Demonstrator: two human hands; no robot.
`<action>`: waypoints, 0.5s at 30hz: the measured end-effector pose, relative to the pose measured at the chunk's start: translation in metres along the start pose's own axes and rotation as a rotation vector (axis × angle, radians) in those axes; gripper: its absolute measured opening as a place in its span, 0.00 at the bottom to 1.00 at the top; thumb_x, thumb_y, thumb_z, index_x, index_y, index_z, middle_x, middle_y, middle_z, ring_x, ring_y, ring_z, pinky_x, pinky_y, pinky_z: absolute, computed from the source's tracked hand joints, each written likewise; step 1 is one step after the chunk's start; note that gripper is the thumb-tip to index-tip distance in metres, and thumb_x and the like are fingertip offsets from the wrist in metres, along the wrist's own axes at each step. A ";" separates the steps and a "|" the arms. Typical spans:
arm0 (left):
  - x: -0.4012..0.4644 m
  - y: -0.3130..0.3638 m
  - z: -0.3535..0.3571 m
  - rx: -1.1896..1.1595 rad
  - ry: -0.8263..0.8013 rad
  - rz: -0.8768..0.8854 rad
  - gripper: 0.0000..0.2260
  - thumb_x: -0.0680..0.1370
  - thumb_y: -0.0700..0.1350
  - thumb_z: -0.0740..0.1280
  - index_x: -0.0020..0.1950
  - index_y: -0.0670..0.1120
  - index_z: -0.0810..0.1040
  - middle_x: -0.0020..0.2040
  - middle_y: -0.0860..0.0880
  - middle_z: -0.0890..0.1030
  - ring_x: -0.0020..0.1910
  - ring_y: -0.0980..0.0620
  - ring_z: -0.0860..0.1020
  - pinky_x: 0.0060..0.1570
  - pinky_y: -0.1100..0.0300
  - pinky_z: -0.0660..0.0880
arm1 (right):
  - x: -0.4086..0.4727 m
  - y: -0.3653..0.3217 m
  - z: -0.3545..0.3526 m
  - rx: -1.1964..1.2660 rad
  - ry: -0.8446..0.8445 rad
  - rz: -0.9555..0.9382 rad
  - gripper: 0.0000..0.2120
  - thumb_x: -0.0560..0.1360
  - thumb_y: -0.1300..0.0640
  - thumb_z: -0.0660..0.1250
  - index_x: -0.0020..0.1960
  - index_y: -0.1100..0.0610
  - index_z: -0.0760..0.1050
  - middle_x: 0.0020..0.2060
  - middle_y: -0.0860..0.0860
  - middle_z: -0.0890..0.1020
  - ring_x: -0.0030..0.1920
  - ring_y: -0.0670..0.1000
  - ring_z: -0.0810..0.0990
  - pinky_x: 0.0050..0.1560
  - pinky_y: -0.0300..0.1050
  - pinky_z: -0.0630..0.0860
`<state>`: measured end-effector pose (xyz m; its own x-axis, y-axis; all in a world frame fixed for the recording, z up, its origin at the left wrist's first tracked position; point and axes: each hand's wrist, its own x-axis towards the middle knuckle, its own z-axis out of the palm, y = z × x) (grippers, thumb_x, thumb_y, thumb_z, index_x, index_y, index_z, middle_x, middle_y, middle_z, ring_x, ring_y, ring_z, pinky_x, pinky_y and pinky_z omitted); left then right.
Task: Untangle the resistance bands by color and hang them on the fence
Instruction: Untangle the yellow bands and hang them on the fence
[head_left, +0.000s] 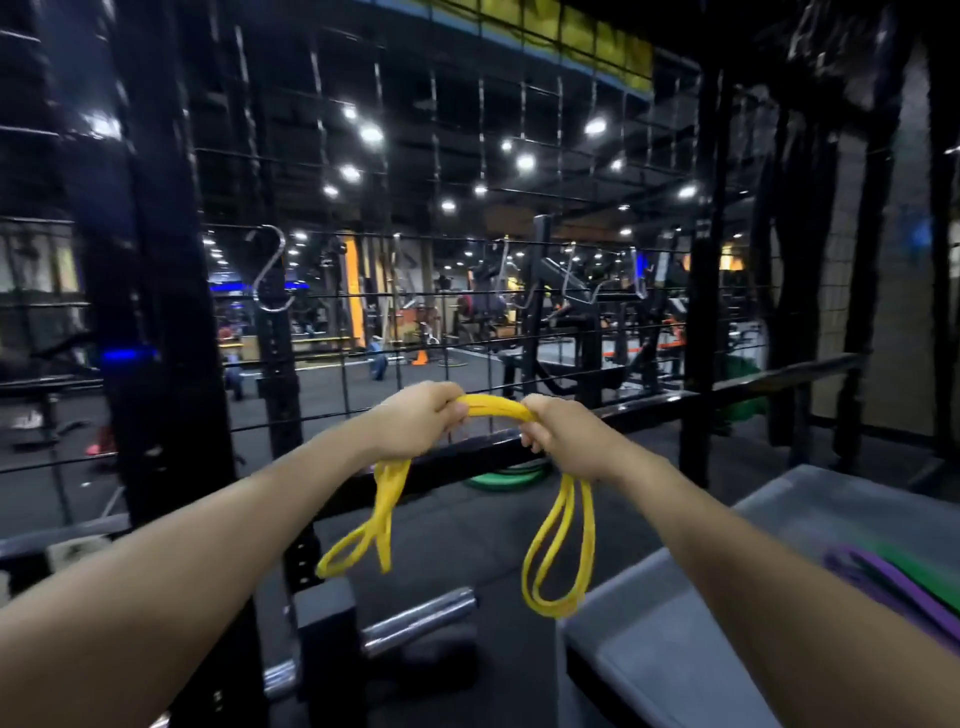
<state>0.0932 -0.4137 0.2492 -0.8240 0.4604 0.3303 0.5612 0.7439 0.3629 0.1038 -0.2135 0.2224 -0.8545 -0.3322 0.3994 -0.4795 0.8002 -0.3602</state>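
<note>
The yellow band (496, 406) spans sideways between the left hand (418, 418) and right hand (558, 431), both gripping it, loops hanging below, with the fence hook (270, 275) up-left, nearer the left hand.

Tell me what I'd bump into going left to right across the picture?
S-hook on the fence → left hand → yellow band → right hand → purple band on the grey bench.

We see matt yellow rubber bands (558, 551), a glossy steel S-hook (271, 273) (chrome-bright), black wire fence (415, 296), and a smooth grey desk (675, 613).
</note>
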 end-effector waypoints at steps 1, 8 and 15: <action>-0.002 -0.003 -0.009 0.021 0.015 -0.016 0.13 0.82 0.46 0.54 0.40 0.46 0.70 0.34 0.51 0.70 0.31 0.53 0.68 0.33 0.59 0.66 | 0.006 -0.010 0.005 0.024 -0.009 -0.021 0.03 0.79 0.59 0.59 0.50 0.58 0.69 0.43 0.55 0.78 0.45 0.55 0.76 0.46 0.48 0.71; -0.019 -0.024 -0.061 0.164 0.119 -0.001 0.12 0.82 0.45 0.55 0.40 0.45 0.69 0.33 0.52 0.68 0.30 0.58 0.66 0.28 0.68 0.63 | 0.055 -0.087 0.026 0.236 0.151 -0.155 0.14 0.78 0.55 0.62 0.62 0.57 0.71 0.53 0.55 0.79 0.54 0.55 0.77 0.55 0.50 0.72; -0.032 -0.050 -0.107 -0.026 0.304 -0.041 0.07 0.80 0.43 0.60 0.47 0.41 0.76 0.34 0.50 0.73 0.29 0.55 0.69 0.29 0.64 0.66 | 0.093 -0.130 0.030 0.276 0.345 -0.330 0.10 0.79 0.61 0.58 0.53 0.62 0.77 0.32 0.49 0.73 0.32 0.46 0.69 0.37 0.41 0.65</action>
<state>0.1002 -0.5171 0.3137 -0.7869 0.2611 0.5591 0.5328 0.7445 0.4023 0.0807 -0.3639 0.2809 -0.5569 -0.3231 0.7651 -0.7852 0.5050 -0.3583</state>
